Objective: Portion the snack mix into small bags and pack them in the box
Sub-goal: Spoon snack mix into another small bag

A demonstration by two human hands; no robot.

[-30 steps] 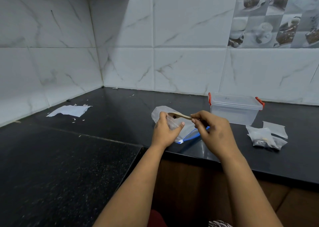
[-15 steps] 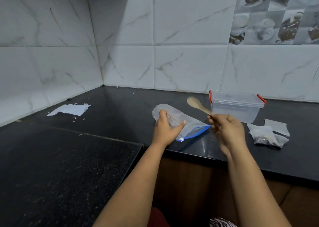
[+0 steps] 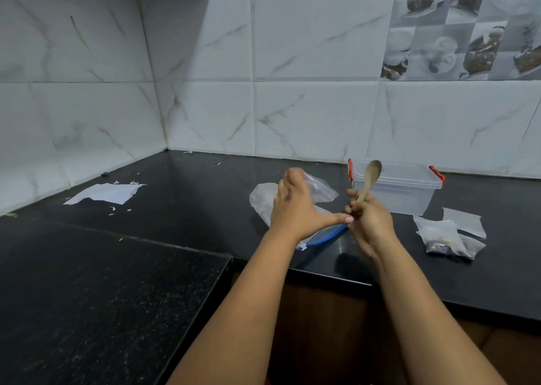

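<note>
Head view. Left hand point(image 3: 295, 206) raised above the black counter point(image 3: 181, 197), fingers pinching a small clear bag point(image 3: 320, 190) at its upper edge, thumb stretched out toward 3 o'clock, tip just beside the other hand. Right hand point(image 3: 370, 220) at 3 o'clock of the left, fingers curled round the handle of a wooden spoon point(image 3: 369, 179), bowl pointing up toward 12 o'clock and overlapping the front of the box. Under and behind the left hand, a large zip bag point(image 3: 263, 201) lying flat on the counter, blue zip edge at 5 o'clock near the counter's front edge; contents not discernible. Clear plastic box point(image 3: 401, 191) with red clips, lid on, standing at 2 o'clock of the hands, close to the tiled wall point(image 3: 307, 115). At 4 o'clock of the box, a few small filled bags point(image 3: 445, 237) lying together on the counter, overlapping, dark and pale bits visible inside. Far off at 9 o'clock of the hands, a torn sheet of white paper point(image 3: 106, 193) flat on the counter near the left wall, small pale scraps scattered beside it.
</note>
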